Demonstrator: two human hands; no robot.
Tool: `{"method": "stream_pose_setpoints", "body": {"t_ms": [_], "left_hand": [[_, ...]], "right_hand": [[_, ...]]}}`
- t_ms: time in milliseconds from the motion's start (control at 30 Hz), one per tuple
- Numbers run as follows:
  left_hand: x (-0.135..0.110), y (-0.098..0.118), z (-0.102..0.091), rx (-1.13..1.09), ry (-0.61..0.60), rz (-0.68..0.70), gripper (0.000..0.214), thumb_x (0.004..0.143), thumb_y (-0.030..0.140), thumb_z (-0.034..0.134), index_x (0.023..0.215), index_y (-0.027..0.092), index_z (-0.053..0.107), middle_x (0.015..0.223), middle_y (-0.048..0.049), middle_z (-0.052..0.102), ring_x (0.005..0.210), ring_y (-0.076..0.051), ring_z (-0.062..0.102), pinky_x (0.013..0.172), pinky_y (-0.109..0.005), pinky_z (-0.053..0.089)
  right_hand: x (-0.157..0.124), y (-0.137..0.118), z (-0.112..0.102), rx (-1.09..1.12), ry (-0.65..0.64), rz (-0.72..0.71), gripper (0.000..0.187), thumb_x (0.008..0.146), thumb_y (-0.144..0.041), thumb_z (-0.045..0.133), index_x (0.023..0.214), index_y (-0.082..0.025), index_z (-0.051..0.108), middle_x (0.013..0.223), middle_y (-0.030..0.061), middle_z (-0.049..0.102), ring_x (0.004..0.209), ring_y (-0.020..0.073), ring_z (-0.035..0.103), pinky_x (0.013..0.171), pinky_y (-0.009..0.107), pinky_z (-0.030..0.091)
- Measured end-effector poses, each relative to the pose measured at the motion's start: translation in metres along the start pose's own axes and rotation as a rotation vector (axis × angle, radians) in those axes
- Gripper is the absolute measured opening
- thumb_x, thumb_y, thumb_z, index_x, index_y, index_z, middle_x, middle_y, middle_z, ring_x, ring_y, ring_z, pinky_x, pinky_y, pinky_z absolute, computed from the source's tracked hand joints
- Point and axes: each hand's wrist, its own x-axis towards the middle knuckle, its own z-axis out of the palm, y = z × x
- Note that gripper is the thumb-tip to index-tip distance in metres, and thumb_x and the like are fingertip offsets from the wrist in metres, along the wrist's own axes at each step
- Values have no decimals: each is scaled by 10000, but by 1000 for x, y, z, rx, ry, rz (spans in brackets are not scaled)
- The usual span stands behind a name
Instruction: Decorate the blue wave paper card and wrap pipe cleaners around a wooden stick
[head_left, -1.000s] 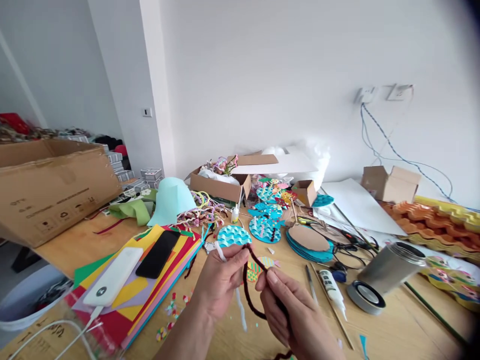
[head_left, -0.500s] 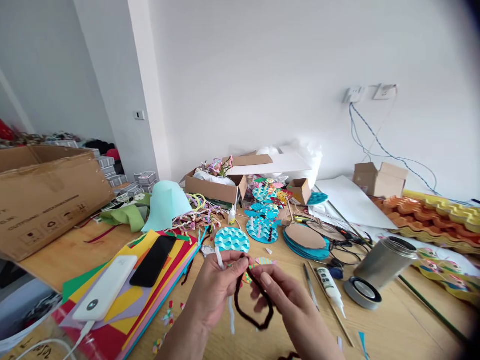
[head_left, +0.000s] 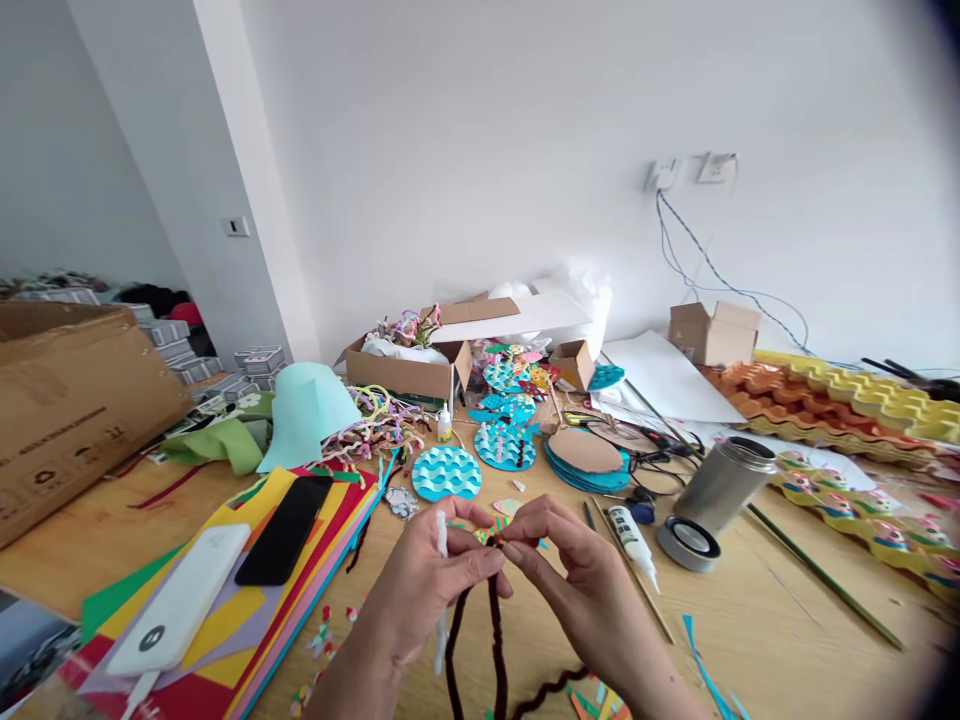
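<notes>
My left hand [head_left: 427, 585] is closed, with thumb and fingers pinching a dark brown pipe cleaner [head_left: 496, 640]. Its strands hang down below the fingers toward the table's near edge. A white pipe cleaner [head_left: 441, 655] is also tucked in that hand and runs up past the fingers. Thumb and index finger of my right hand [head_left: 581, 590] meet the brown pipe cleaner at the left fingertips; the exact pinch point is small and partly covered. Just beyond the hands lie a striped paper fish shape [head_left: 507, 508] and a blue disc with wavy strips [head_left: 446, 474].
At left are coloured sheets [head_left: 202, 690] bearing a phone [head_left: 285, 530] and a white power bank [head_left: 180, 600]. A glue tube [head_left: 632, 545], an open metal flask [head_left: 726, 485] and its lid [head_left: 688, 543] stand at right. Blue cardboard discs [head_left: 589, 460] and egg trays [head_left: 847, 400] lie farther back.
The brown loop between my hands has dropped into hanging strands, and my hands have come together at one point. The view has turned slightly to the right.
</notes>
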Motion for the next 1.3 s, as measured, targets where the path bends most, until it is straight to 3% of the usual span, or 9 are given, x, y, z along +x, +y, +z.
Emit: {"method": "stream_pose_setpoints", "body": {"t_ms": [200, 467, 700, 800, 933, 1000, 1200, 1300], "left_hand": [[0, 1, -1, -22, -48, -3, 277, 707, 284, 726, 775, 167, 483, 601, -33, 687, 487, -91, 552, 481, -180, 278], [-1, 2, -1, -28, -111, -21, 254, 696, 223, 731, 829, 151, 527, 647, -43, 702, 558, -105, 591, 530, -185, 327], [1, -1, -5, -22, -162, -6, 295, 716, 217, 718, 868, 165, 471, 645, -41, 704, 627, -129, 615, 638, -220, 372], [3, -4, -5, -21, -189, -13, 291, 715, 215, 712, 869, 166, 470, 629, -38, 700, 553, -95, 557, 582, -195, 339], [5, -6, -6, -33, -212, -28, 275, 710, 208, 700, 848, 172, 464, 599, -23, 690, 409, -33, 351, 464, -169, 221], [5, -7, -8, -33, -193, -26, 274, 704, 203, 698, 839, 175, 461, 599, -23, 692, 399, -30, 326, 450, -170, 197], [5, -9, -11, -39, -191, -50, 287, 684, 157, 704, 827, 176, 456, 580, -12, 684, 465, -71, 526, 482, -165, 260], [6, -13, -10, -92, -260, -59, 305, 654, 141, 730, 813, 166, 471, 537, 27, 636, 540, -118, 630, 549, -179, 348]], "right_hand": [[0, -7, -3, 45, -120, 28, 214, 886, -328, 528, 725, -195, 576, 740, 19, 564, 738, 165, 533, 695, 292, 417], [-2, -9, -1, 1, -103, 26, 235, 895, -292, 497, 680, -197, 498, 722, 11, 533, 728, 162, 496, 683, 287, 396], [-3, -9, -3, 32, -187, 40, 251, 912, -329, 474, 705, -192, 504, 737, 15, 530, 726, 157, 486, 680, 288, 383], [-2, -3, -3, 119, -217, 82, 255, 915, -350, 471, 719, -188, 494, 754, 16, 520, 734, 155, 479, 680, 287, 375], [2, 6, -1, 455, -349, 196, 265, 888, -395, 511, 734, -182, 480, 678, -4, 507, 668, 142, 477, 637, 278, 376], [4, 9, 0, 527, -371, 226, 273, 872, -398, 540, 724, -175, 488, 664, -5, 519, 659, 141, 488, 643, 281, 377], [5, 14, -7, 303, -229, 194, 229, 851, -396, 581, 798, -174, 578, 750, 8, 545, 716, 149, 508, 680, 286, 382], [4, 13, -13, 241, -251, 129, 188, 830, -371, 620, 806, -185, 622, 778, 14, 568, 752, 155, 521, 712, 289, 393]]}}
